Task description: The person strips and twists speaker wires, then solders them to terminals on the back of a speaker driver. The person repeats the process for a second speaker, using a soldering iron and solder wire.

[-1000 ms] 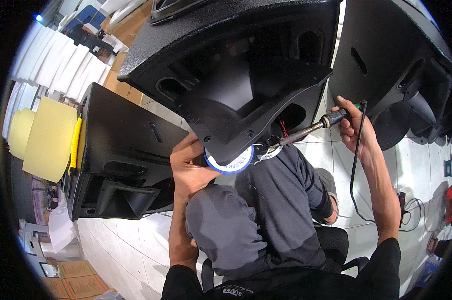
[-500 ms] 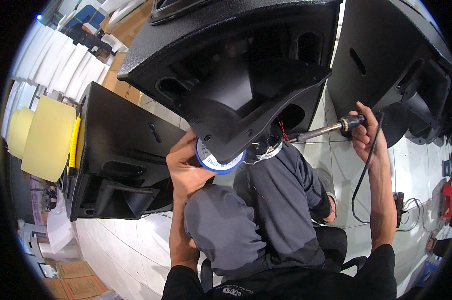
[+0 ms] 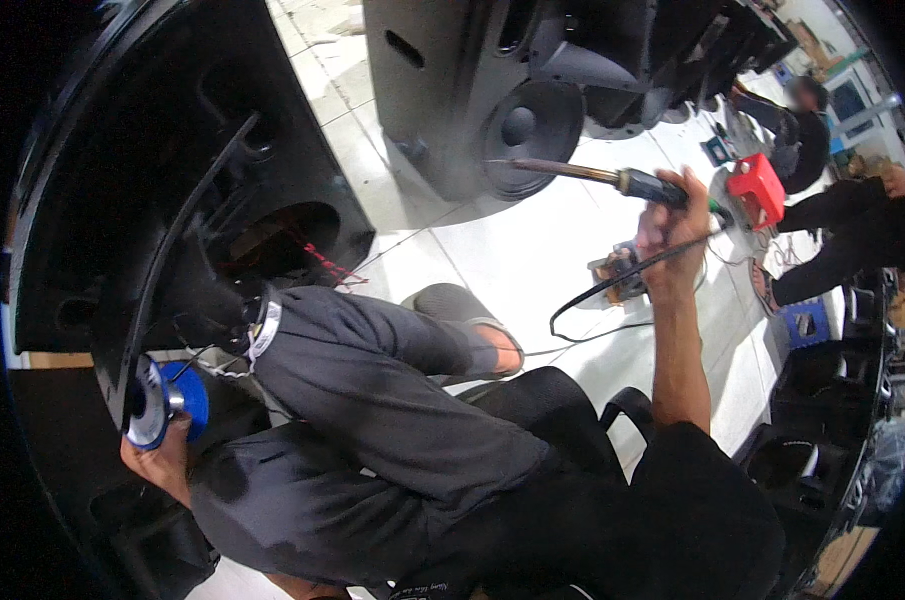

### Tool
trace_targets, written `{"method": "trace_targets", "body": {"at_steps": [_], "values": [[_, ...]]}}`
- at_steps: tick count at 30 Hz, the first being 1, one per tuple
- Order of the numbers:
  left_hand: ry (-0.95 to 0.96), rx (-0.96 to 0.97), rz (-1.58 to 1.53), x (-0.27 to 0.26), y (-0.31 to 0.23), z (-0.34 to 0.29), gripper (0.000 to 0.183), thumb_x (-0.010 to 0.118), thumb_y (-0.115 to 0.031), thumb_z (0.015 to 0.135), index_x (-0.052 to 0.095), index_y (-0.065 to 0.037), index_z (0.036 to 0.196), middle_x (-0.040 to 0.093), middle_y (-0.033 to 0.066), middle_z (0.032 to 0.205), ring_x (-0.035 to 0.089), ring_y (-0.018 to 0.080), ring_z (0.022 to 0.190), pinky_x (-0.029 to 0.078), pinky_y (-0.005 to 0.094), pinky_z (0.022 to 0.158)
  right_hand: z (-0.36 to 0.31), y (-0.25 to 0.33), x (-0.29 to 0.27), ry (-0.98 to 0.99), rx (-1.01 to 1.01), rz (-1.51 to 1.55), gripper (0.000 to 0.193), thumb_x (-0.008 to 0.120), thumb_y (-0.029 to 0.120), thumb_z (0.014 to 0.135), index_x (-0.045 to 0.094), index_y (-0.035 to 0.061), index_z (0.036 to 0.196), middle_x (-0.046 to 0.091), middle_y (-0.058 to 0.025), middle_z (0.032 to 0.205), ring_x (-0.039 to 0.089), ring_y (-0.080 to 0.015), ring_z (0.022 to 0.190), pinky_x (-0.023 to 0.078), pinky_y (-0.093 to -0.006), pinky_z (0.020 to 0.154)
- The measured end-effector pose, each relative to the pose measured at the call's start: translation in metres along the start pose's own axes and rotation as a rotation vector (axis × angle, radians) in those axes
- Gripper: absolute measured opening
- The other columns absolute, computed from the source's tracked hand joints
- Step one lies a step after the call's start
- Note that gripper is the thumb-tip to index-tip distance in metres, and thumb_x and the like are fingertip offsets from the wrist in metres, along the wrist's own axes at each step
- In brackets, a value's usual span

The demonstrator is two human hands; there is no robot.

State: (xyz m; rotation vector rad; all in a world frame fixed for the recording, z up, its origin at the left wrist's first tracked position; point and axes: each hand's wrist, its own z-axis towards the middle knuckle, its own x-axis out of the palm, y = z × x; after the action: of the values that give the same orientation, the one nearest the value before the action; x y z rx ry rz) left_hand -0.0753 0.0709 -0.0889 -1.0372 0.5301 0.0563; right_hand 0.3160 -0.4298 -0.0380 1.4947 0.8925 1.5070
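My left hand (image 3: 165,462) is closed on a blue and white spool of solder wire (image 3: 201,405), beside the lower end of a black horn flare (image 3: 178,225). A round driver with a white rim band (image 3: 265,330) sits behind the flare, against my thigh. Twisted red and black wires (image 3: 318,258) come out of the round opening of a black speaker cabinet (image 3: 73,150). In my right hand (image 3: 676,240) is a soldering iron (image 3: 573,171), gripped by its dark handle. Its tip points left, away from the driver and wires, and its black cord hangs below.
More black speaker cabinets (image 3: 428,100) stand at the far side, one showing a round cone (image 3: 533,135). A small metal-framed object (image 3: 618,272) rests on the tiled floor (image 3: 453,245) below my right hand. Near a red object (image 3: 758,190) are two other people (image 3: 808,135) and a blue crate (image 3: 808,322).
The view has swung to the right. The soldering iron's tip has gone from beside the driver and red wires to well right of them. My left hand still holds the spool.
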Motion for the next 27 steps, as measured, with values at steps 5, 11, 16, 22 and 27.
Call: {"method": "trace_targets", "body": {"at_steps": [5,11,16,22,27], "values": [[0.161,0.01,-0.133,0.018,-0.029,0.008,0.046,0.078,0.0,0.066,0.067,0.001,0.111,0.068,0.0072,0.105,0.062,0.0168,0.094,0.046,0.0336,0.091,-0.028,0.031,-0.127,-0.139,-0.7,-1.112,0.026,0.06,0.021,0.096,0.072,-0.0003,0.087,0.057,-0.0038,0.055,0.05,-0.0105,0.041,0.037,-0.0258,0.043],[0.166,0.041,-0.155,0.02,-0.013,0.017,0.046,0.073,0.008,0.068,0.067,0.003,0.113,0.068,0.0079,0.108,0.061,0.0157,0.099,0.044,0.0342,0.095,-0.068,-0.005,-0.217,0.129,-0.739,-1.618,0.006,0.067,0.008,0.088,0.07,0.0034,0.088,0.064,-0.0127,0.063,0.064,-0.0253,0.052,0.049,-0.0359,0.052],[0.21,0.008,-0.306,0.033,-0.036,0.011,0.048,0.069,0.009,0.068,0.065,0.004,0.115,0.068,0.0093,0.108,0.061,0.0179,0.101,0.044,0.0348,0.096,-0.1,-0.028,-0.264,0.324,-0.492,-1.614,0.008,0.069,0.01,0.086,0.07,0.007,0.093,0.065,-0.0149,0.067,0.065,-0.0302,0.058,0.05,-0.0386,0.054],[-0.06,-0.287,-0.086,0.019,-0.006,0.008,0.047,0.074,-0.001,0.066,0.065,0.002,0.112,0.066,0.0095,0.103,0.063,0.0193,0.09,0.048,0.0332,0.086,-0.086,-0.054,-0.303,0.496,-0.325,-1.665,0.023,0.068,0.025,0.09,0.068,0.0096,0.108,0.064,-0.0138,0.077,0.063,-0.0332,0.071,0.05,-0.0437,0.063],[0.036,-0.223,-0.237,0.039,-0.055,-0.002,0.05,0.074,-0.002,0.071,0.06,0.0,0.119,0.066,0.0105,0.099,0.063,0.02,0.087,0.05,0.0319,0.083,-0.084,-0.073,-0.316,0.285,-0.27,-1.486,0.036,0.068,0.025,0.091,0.062,0.0102,0.123,0.062,-0.019,0.082,0.063,-0.0364,0.075,0.049,-0.0426,0.068]]}}
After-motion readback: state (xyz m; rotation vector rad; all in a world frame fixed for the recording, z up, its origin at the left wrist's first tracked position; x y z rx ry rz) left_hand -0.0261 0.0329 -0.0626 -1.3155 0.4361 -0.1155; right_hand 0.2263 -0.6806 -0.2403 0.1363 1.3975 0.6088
